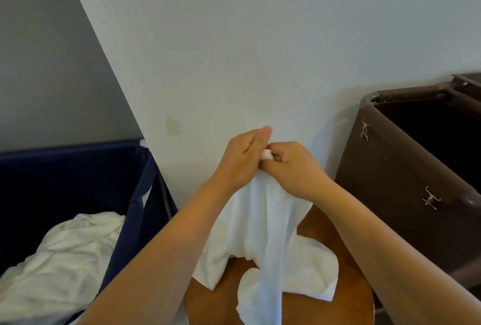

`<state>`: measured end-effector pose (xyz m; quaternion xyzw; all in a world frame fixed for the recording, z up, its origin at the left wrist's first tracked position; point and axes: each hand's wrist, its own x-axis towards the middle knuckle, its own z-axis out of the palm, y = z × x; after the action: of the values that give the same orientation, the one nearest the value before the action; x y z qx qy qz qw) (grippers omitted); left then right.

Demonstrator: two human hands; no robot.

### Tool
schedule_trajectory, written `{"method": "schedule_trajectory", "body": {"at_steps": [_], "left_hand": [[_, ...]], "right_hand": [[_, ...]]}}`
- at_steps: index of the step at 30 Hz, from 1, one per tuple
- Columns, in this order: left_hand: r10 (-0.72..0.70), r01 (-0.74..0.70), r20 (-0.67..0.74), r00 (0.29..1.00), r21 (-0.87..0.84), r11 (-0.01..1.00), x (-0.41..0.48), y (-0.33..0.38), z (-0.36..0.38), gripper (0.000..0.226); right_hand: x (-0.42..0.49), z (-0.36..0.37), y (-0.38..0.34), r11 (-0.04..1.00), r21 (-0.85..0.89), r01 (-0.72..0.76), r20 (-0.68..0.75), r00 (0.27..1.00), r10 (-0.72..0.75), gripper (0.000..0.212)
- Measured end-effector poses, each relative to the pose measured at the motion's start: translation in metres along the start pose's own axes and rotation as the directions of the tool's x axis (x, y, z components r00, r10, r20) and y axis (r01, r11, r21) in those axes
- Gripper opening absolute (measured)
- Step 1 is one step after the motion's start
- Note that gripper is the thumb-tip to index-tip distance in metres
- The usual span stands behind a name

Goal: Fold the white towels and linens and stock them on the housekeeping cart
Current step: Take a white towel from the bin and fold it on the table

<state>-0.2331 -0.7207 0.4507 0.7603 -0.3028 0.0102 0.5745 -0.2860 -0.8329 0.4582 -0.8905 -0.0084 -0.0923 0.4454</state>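
A white towel (263, 236) hangs bunched from both my hands, which meet in front of the wall. My left hand (242, 158) grips its top edge with the thumb raised. My right hand (291, 165) pinches the same edge right beside it, and a small roll of cloth shows between them. The towel's lower part drapes onto a round wooden table (346, 296). More white linens (67, 254) lie crumpled in the navy hamper on the left.
A navy fabric hamper (130, 210) stands at left against the wall corner. A brown cart bag (406, 181) with metal hooks stands at right, its dark opening showing nothing inside. A pale wall (234, 51) rises straight ahead.
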Motion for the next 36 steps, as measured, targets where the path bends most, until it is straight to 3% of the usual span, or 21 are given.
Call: {"method": "schedule_trajectory", "body": {"at_steps": [4,7,10,13,15,16,18,21,24,28,30,31,33,35,36], "left_hand": [[-0.194,0.181,-0.070,0.978,-0.159,0.970,-0.010,-0.021,0.003,0.060],[-0.278,0.265,-0.189,0.942,-0.095,0.960,-0.016,-0.043,-0.001,0.050],[-0.311,0.323,-0.249,0.917,0.010,0.946,-0.014,-0.056,-0.019,0.048],[-0.177,0.218,-0.237,0.955,0.164,0.962,-0.005,-0.042,-0.034,0.049],[-0.035,0.070,-0.116,0.993,0.309,0.949,0.000,-0.017,-0.028,0.051],[0.026,-0.010,-0.036,0.999,0.375,0.927,0.002,-0.003,-0.021,0.051],[0.120,-0.140,0.072,0.990,0.444,0.885,0.003,0.015,-0.006,0.049],[0.144,-0.139,0.006,0.989,0.318,0.938,0.004,0.020,-0.001,0.048],[-0.033,0.035,-0.126,0.991,0.017,0.999,-0.005,0.007,-0.003,0.051],[-0.241,0.239,-0.099,0.965,-0.035,0.970,-0.033,-0.028,0.007,0.051],[-0.275,0.276,-0.115,0.954,-0.010,0.961,-0.040,-0.038,0.008,0.049],[-0.281,0.284,-0.147,0.948,-0.001,0.959,-0.038,-0.040,0.005,0.050],[-0.245,0.259,-0.225,0.943,0.036,0.965,-0.028,-0.035,-0.005,0.051],[-0.098,0.130,-0.209,0.973,0.146,0.981,-0.014,-0.021,-0.015,0.051],[-0.015,0.050,-0.155,0.988,0.224,0.973,-0.007,-0.012,-0.016,0.051]], "right_hand": [[-0.001,-0.010,-0.012,0.989,0.145,0.038,-0.160,0.987,-0.015,0.032],[0.006,-0.029,-0.012,0.972,0.233,0.029,-0.292,0.956,0.041,0.032],[0.009,-0.049,0.006,0.978,0.205,-0.040,-0.303,0.948,0.102,0.033],[0.007,-0.047,0.020,0.991,-0.026,-0.131,-0.175,0.977,0.125,0.013],[0.004,-0.030,0.018,0.983,-0.123,-0.133,0.010,0.991,0.135,0.044],[0.002,-0.020,0.012,0.984,-0.153,-0.096,0.095,0.989,0.111,0.048],[0.000,-0.003,0.003,0.988,-0.155,0.002,0.152,0.988,0.022,0.023],[0.000,-0.003,-0.007,0.993,0.111,-0.033,0.020,0.999,0.031,0.013],[0.000,-0.012,-0.018,0.955,0.297,-0.013,-0.115,0.992,0.050,0.010],[0.004,-0.023,-0.027,0.866,0.499,0.017,-0.265,0.955,0.134,0.008],[0.009,-0.034,-0.023,0.882,0.472,-0.016,-0.319,0.929,0.187,0.005],[0.010,-0.040,-0.018,0.931,0.359,-0.058,-0.327,0.927,0.184,0.008],[0.009,-0.049,-0.009,0.985,0.114,-0.132,-0.248,0.956,0.157,0.028],[0.003,-0.045,-0.006,0.994,0.059,-0.093,-0.024,0.995,0.094,0.054],[-0.001,-0.037,-0.009,0.997,0.033,-0.071,0.091,0.994,0.068,0.056]]}}
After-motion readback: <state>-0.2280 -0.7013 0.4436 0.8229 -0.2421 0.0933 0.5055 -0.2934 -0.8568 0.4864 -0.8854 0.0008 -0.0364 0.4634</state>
